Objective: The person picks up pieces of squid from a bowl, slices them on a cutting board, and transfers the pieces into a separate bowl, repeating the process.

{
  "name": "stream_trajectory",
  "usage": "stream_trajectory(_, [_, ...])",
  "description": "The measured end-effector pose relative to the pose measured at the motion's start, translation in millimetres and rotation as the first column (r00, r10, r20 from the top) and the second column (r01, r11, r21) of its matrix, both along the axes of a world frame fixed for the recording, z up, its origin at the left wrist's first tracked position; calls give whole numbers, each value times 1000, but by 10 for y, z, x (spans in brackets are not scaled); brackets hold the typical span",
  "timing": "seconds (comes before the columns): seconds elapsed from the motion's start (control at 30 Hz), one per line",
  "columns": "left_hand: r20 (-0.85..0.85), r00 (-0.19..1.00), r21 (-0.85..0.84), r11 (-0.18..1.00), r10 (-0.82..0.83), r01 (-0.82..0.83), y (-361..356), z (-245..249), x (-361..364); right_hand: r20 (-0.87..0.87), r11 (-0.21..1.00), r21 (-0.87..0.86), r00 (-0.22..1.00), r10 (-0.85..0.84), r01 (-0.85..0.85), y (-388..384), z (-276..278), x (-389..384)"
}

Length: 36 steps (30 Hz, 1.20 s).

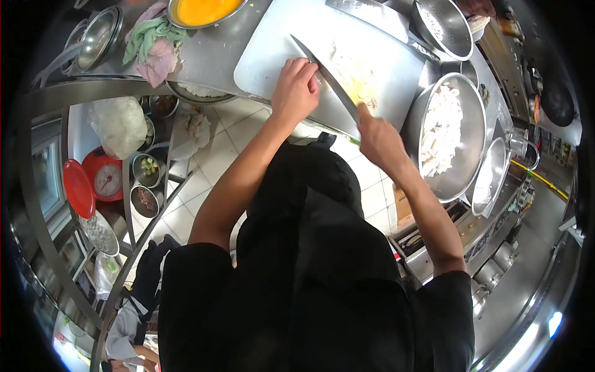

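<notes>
My right hand (379,137) is closed round the handle of a long knife (331,82), whose blade slants up and left over a white cutting board (263,59). Against the blade, near its upper part, my left hand (297,90) rests with its fingers bent and pressed together. Whatever lies under those fingers is hidden. Chopped pale and yellowish bits (361,90) are spread on the board to the right of the blade. A wide metal cleaver blade (372,17) lies across the board's top edge.
A large steel bowl (472,133) of white pieces stands right of the board, near a colander (455,28). Up left are a bowl of orange liquid (201,11) and crumpled cloths (155,46). A red scale (106,177) sits on the left shelf. Another person (124,332) is at lower left.
</notes>
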<state>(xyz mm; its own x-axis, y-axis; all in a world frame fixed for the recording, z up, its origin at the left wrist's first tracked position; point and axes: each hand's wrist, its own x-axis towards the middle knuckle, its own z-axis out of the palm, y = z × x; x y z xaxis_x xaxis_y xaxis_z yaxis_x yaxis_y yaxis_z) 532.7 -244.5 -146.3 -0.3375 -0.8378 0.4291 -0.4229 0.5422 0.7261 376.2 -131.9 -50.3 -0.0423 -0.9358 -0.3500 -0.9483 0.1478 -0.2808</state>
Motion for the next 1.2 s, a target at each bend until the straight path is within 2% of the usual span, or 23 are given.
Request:
stream_trajectory(0.1, [-6,1000,-9,1000,-8,8,-32,25,-15,58,999,-35,998,3,-1,-436,-333,122])
stream_trajectory(0.17, [-19,998,56,996,-63,64,-20,34,39,70,1000,-29,998,2,0,-589,-383,120])
stream_trajectory(0.2, [-16,998,53,996,-67,68,-1,36,71,53,999,-51,998,21,-18,-622,-367,84])
stream_trajectory(0.27, [-117,992,115,992,-41,55,-7,40,105,25,996,-83,999,46,-44,-634,-289,-8])
stream_trajectory(0.33, [-101,994,102,994,-29,39,7,29,142,46,986,-161,998,-35,42,-506,-175,-64])
stream_trajectory(0.37, [-78,997,94,995,-19,27,20,28,170,46,986,-161,999,-26,33,-429,-94,-58])
stream_trajectory(0.43, [-55,998,96,995,-12,17,25,36,165,-9,999,-44,1000,-29,29,-265,119,-8])
stream_trajectory(0.47, [-33,999,101,995,-13,16,25,39,152,-11,999,-43,1000,-25,24,-170,217,32])
stream_trajectory(0.53, [-23,1000,91,996,-15,17,9,26,135,-63,998,42,997,40,-37,-33,351,77])
stream_trajectory(0.63, [-2,1000,56,998,-7,7,2,-9,109,-59,995,84,997,51,-46,27,191,151])
stream_trajectory(0.67, [3,1000,20,1000,4,-4,12,-13,106,-54,995,88,998,44,-39,-12,51,207])
stream_trajectory(0.73, [4,1000,13,1000,-12,12,34,-4,96,68,1000,-7,997,-24,24,-305,-268,284])
stream_trajectory(0.8, [11,1000,-12,1000,-18,18,-17,31,128,92,997,-71,996,-2,9,-567,-356,297])
stream_trajectory(0.87, [-56,997,76,996,-45,50,7,51,167,111,993,-118,994,10,3,-588,-345,307])
stream_trajectory(0.9, [-58,997,68,996,-49,53,13,46,185,72,995,-105,997,10,-2,-585,-303,255])
stream_trajectory(0.97, [-111,994,174,984,-12,31,20,37,244,34,994,-107,999,-10,14,-534,-242,150])
stream_trajectory(1.1, [-104,995,148,989,-8,24,15,56,254,28,997,-78,1000,4,-2,-231,97,189])
stream_trajectory(1.2, [-6,1000,92,996,0,1,20,50,210,29,998,55,999,29,-30,-81,98,295])
